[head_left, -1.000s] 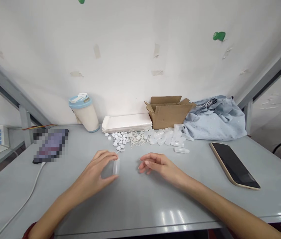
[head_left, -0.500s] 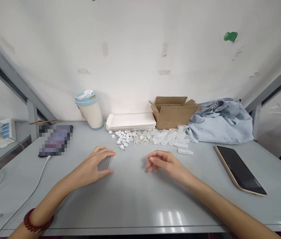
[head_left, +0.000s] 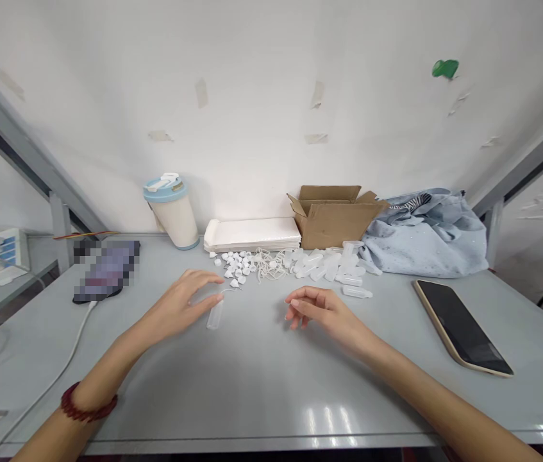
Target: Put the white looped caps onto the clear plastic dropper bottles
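A small clear plastic bottle (head_left: 214, 317) lies on the table, with a short white string at its far end. My left hand (head_left: 182, 305) is just to its left, thumb and fingers apart and holding nothing; the thumb tip overlaps the bottle's far end, and I cannot tell whether they touch. My right hand (head_left: 319, 309) hovers over the middle of the table, fingers loosely curled and apart, with nothing visible in it. Beyond the hands are a heap of white caps (head_left: 238, 264), a tangle of white strings (head_left: 270, 264) and a pile of translucent bottles (head_left: 331, 264).
Along the wall stand a cream tumbler (head_left: 174, 215) with a blue lid, a stack of white envelopes (head_left: 254, 232), an open cardboard box (head_left: 341, 224) and a blue cloth bag (head_left: 429, 240). A phone (head_left: 461, 327) lies right; a cabled, blurred dark device (head_left: 108, 269) lies left.
My left hand has drawn slightly away from the bottle, its thumb shifting toward the far end, so more of the bottle shows on the table. The right hand has hardly moved.
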`<action>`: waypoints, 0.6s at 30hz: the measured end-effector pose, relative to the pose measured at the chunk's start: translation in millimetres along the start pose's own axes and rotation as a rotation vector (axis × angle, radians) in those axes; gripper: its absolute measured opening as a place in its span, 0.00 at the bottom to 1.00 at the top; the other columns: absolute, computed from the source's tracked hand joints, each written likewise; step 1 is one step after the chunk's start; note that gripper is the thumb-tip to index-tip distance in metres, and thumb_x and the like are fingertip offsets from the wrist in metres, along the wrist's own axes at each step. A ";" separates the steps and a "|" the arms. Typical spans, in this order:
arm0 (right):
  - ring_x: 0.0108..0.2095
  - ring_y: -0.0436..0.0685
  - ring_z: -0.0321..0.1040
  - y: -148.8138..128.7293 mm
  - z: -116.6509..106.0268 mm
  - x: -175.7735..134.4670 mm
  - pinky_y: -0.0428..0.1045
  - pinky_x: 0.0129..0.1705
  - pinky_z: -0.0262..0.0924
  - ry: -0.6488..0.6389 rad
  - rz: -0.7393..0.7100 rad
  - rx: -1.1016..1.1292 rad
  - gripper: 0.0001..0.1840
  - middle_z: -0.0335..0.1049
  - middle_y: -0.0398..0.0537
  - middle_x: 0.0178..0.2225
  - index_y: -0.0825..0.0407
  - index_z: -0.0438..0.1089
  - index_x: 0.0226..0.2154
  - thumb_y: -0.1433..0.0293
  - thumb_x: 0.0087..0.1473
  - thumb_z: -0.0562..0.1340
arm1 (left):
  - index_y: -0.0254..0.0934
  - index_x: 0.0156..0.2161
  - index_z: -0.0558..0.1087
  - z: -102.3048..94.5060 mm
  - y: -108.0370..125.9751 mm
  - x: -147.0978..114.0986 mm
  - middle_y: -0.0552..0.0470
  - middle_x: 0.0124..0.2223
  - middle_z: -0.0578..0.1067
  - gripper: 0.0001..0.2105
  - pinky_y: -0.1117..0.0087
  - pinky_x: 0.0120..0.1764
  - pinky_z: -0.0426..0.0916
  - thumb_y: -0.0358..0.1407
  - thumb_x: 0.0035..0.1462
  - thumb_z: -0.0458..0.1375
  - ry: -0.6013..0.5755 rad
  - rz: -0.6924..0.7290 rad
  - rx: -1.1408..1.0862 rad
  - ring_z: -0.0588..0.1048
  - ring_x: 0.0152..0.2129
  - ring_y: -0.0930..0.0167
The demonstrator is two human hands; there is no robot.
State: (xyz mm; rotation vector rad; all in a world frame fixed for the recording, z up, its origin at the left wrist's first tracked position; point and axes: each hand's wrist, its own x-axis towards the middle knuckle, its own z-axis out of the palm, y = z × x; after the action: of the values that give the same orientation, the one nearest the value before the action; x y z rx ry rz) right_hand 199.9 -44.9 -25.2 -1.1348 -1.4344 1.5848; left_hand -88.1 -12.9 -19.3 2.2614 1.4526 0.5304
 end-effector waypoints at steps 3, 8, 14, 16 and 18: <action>0.27 0.52 0.68 0.1 -2.1 1.0 0.49 0.33 0.58 0.010 -0.017 -0.012 0.14 0.72 0.47 0.29 0.54 0.68 0.33 0.59 0.53 0.60 | 0.42 0.45 0.72 5.7 4.3 19.5 0.50 0.48 0.74 0.15 0.65 0.40 0.68 0.45 0.57 0.50 0.004 -0.038 0.053 0.70 0.45 0.62; 0.28 0.52 0.69 -2.5 -12.6 3.3 0.49 0.33 0.58 0.075 -0.050 -0.056 0.14 0.72 0.47 0.29 0.54 0.68 0.33 0.59 0.52 0.60 | 0.39 0.39 0.75 19.6 11.7 45.9 0.49 0.37 0.77 0.13 0.68 0.33 0.65 0.39 0.52 0.52 -0.051 -0.107 0.190 0.74 0.34 0.63; 0.28 0.52 0.68 -9.6 -26.1 4.1 0.50 0.33 0.59 0.178 -0.071 -0.103 0.15 0.72 0.47 0.28 0.54 0.68 0.34 0.58 0.52 0.60 | 0.38 0.33 0.75 25.5 17.8 67.7 0.50 0.32 0.78 0.09 0.71 0.29 0.62 0.36 0.52 0.53 -0.020 -0.128 0.233 0.75 0.29 0.66; 0.28 0.53 0.68 -11.0 -28.6 4.5 0.50 0.34 0.59 0.206 -0.083 -0.122 0.15 0.72 0.47 0.28 0.54 0.67 0.34 0.58 0.52 0.60 | 0.38 0.32 0.74 26.4 18.5 72.1 0.50 0.31 0.78 0.08 0.70 0.29 0.61 0.36 0.52 0.53 0.009 -0.138 0.249 0.74 0.29 0.66; 0.28 0.53 0.68 -12.2 -30.3 4.8 0.50 0.33 0.59 0.224 -0.093 -0.143 0.15 0.72 0.47 0.28 0.54 0.67 0.34 0.58 0.52 0.60 | 0.37 0.31 0.74 27.6 18.5 73.5 0.49 0.31 0.78 0.09 0.70 0.29 0.61 0.37 0.53 0.53 0.038 -0.145 0.265 0.74 0.29 0.65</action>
State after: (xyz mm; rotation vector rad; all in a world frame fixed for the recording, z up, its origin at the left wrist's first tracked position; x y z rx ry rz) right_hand 225.6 -27.7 -13.8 -1.2658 -1.4459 1.2641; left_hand -31.2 43.9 -25.7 2.3275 1.7817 0.3560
